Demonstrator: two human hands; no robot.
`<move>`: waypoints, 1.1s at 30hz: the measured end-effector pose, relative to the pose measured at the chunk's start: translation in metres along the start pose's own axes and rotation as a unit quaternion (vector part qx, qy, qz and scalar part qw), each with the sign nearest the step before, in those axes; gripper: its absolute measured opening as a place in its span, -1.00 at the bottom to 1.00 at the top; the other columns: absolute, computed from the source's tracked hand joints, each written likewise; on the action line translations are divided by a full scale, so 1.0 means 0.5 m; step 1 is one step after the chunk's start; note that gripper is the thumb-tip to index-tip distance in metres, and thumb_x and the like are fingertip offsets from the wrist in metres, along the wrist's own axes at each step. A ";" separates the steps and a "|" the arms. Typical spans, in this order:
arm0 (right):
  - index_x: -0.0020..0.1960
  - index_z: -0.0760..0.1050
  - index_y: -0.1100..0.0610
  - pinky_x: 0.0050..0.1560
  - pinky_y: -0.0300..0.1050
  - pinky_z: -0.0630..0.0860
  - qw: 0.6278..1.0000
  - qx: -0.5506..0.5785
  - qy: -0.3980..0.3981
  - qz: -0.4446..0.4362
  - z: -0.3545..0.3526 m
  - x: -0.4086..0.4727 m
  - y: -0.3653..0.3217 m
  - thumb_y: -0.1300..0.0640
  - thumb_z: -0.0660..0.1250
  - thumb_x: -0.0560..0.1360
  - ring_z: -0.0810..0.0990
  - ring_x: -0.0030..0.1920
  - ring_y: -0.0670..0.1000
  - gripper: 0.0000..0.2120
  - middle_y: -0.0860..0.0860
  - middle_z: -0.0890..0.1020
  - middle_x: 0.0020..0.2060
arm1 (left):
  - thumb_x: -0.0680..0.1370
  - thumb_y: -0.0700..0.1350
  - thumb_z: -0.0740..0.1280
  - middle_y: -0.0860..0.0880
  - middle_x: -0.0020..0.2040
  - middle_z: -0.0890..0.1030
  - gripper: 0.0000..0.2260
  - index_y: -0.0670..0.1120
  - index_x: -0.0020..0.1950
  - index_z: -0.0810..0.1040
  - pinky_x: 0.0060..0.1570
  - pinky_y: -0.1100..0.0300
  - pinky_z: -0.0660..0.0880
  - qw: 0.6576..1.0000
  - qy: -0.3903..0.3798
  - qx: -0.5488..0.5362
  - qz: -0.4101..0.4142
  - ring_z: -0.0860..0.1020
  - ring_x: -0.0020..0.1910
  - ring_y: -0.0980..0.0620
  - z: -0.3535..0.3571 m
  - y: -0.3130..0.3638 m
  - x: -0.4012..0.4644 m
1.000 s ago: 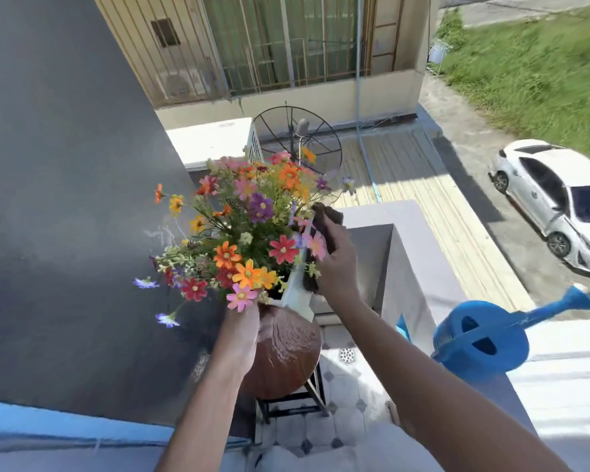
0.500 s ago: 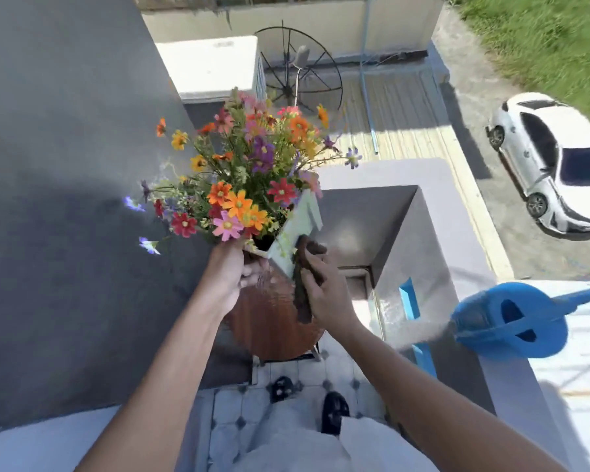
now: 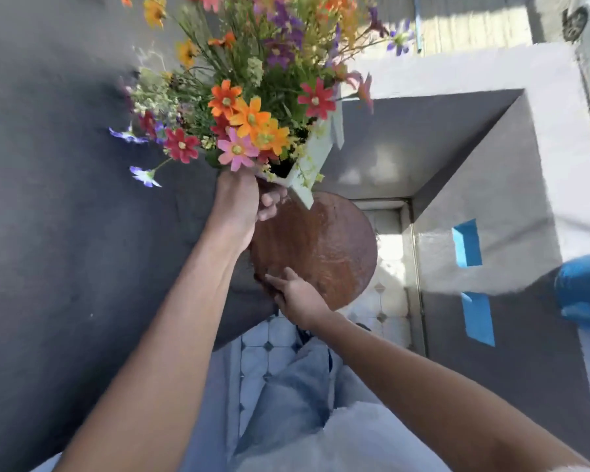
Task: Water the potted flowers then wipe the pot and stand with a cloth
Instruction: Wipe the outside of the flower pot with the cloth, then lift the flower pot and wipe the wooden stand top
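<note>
Colourful flowers (image 3: 252, 97) fill a pale square pot (image 3: 315, 155) that is tilted on a round brown stand top (image 3: 324, 243). My left hand (image 3: 239, 206) grips the pot's near lower corner, just under the blooms. My right hand (image 3: 297, 298) presses on the stand top's near left edge. Only a dark sliver of the brown cloth (image 3: 265, 283) shows beneath its fingers. The stand's legs are hidden under the top.
A dark grey wall (image 3: 65, 233) runs close along the left. A grey parapet (image 3: 491, 199) with blue tape marks stands on the right, and a blue watering can (image 3: 584, 287) rests on its ledge. My legs and tiled floor (image 3: 269, 352) are below.
My right hand, with the cloth, has dropped from the pot's side to the near edge of the stand top. The view has tilted further down. My left hand stays on the pot.
</note>
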State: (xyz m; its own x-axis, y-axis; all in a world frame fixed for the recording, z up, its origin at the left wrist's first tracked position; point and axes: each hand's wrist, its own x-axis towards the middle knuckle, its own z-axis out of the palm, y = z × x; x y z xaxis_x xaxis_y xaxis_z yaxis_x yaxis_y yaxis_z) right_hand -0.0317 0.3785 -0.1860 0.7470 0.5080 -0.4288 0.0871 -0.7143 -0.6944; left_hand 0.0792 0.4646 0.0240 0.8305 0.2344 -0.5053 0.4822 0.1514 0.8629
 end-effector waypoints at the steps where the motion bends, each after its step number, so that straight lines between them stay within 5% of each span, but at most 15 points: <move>1: 0.46 0.41 0.08 0.11 0.15 0.53 0.999 -0.046 -0.014 -0.014 0.029 0.009 0.006 0.23 0.26 0.52 0.48 0.14 0.26 -0.49 0.17 0.44 0.17 | 0.63 -0.28 -0.02 -0.04 -0.48 0.55 -0.63 -0.15 -0.24 0.49 -0.61 0.32 0.11 1.000 0.000 -0.002 0.005 0.32 -0.59 0.11 -0.004 -0.003 0.006; 4: 0.33 0.55 0.03 -0.05 0.10 0.56 0.983 -0.175 0.010 -0.059 0.100 0.015 0.033 0.05 0.41 0.44 0.50 0.05 0.23 -0.55 0.17 0.53 0.10 | 0.59 -0.30 -0.04 0.02 -0.48 0.57 -0.63 -0.13 -0.23 0.51 -0.62 0.32 0.12 1.000 -0.004 0.012 0.023 0.33 -0.54 0.09 -0.022 -0.018 0.028; 6: 0.34 0.53 -0.01 -0.08 0.03 0.53 0.971 -0.222 0.034 -0.082 0.117 0.011 0.049 -0.03 0.30 0.49 0.51 0.04 0.20 -0.57 0.15 0.54 0.11 | 0.56 -0.29 -0.06 0.01 -0.47 0.57 -0.64 -0.14 -0.20 0.50 -0.61 0.33 0.14 0.999 0.004 0.022 0.027 0.34 -0.55 0.09 -0.031 -0.023 0.037; 8: 0.37 0.50 -0.03 -0.09 0.02 0.47 0.967 -0.222 0.068 -0.105 0.106 0.015 0.064 -0.03 0.14 0.52 0.46 0.03 0.16 -0.55 0.12 0.52 0.10 | 0.58 -0.29 -0.06 -0.01 -0.45 0.57 -0.64 -0.15 -0.20 0.50 -0.61 0.32 0.14 0.999 0.010 0.029 0.021 0.34 -0.56 0.10 -0.035 -0.021 0.046; 11: 0.38 0.50 0.00 -0.10 0.03 0.45 0.968 -0.192 0.100 -0.129 0.057 0.031 0.091 0.03 0.26 0.57 0.45 0.02 0.16 -0.62 0.12 0.52 0.06 | 0.61 -0.26 -0.03 -0.09 -0.39 0.55 -0.63 -0.15 -0.23 0.50 -0.59 0.28 0.11 1.000 0.009 0.018 0.010 0.33 -0.58 0.12 -0.034 -0.011 0.055; 20: 0.37 0.52 0.08 0.06 0.02 0.52 0.966 -0.103 0.220 0.087 -0.190 0.127 0.236 0.18 0.30 0.52 0.46 0.13 0.21 -0.58 0.17 0.48 0.11 | 0.60 -0.25 -0.02 -0.10 -0.38 0.54 -0.66 -0.16 -0.25 0.47 -0.58 0.26 0.09 1.000 0.006 -0.012 -0.001 0.32 -0.58 0.10 -0.022 0.010 0.076; 25: 0.36 0.50 0.18 0.16 0.02 0.46 0.979 -0.088 0.177 0.053 -0.107 0.100 0.170 0.31 0.28 0.48 0.44 0.18 0.24 -0.56 0.21 0.48 0.12 | 0.58 -0.28 0.01 -0.15 -0.33 0.50 -0.77 -0.19 -0.15 0.43 -0.60 0.27 0.09 1.000 0.009 -0.014 -0.005 0.32 -0.62 0.11 -0.017 0.030 0.093; 29: 0.31 0.54 0.20 -0.02 0.13 0.55 0.991 -0.089 0.086 -0.049 0.018 0.069 0.097 0.34 0.31 0.47 0.44 0.10 0.25 -0.59 0.20 0.48 0.05 | 0.59 -0.26 0.00 -0.17 -0.28 0.48 -0.81 -0.20 -0.03 0.40 -0.60 0.27 0.10 1.000 0.018 -0.022 -0.009 0.33 -0.62 0.11 -0.021 0.036 0.097; 33: 0.39 0.49 0.17 0.04 0.13 0.52 0.982 -0.128 0.016 -0.134 0.068 0.107 0.031 0.31 0.31 0.53 0.42 0.13 0.25 -0.57 0.21 0.47 0.10 | 0.59 -0.28 0.00 -0.18 -0.30 0.47 -0.79 -0.19 -0.13 0.39 -0.61 0.27 0.10 1.000 0.022 -0.017 -0.010 0.32 -0.63 0.11 -0.023 0.032 0.096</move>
State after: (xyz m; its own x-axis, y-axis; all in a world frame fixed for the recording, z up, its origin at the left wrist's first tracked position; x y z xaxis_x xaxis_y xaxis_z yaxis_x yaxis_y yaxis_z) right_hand -0.0128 0.4111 -0.2395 0.6944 0.6822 -0.2291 0.4441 -0.6567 -0.6095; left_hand 0.1233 0.4890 0.0134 0.8078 0.2724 -0.5227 0.4875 0.1896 0.8523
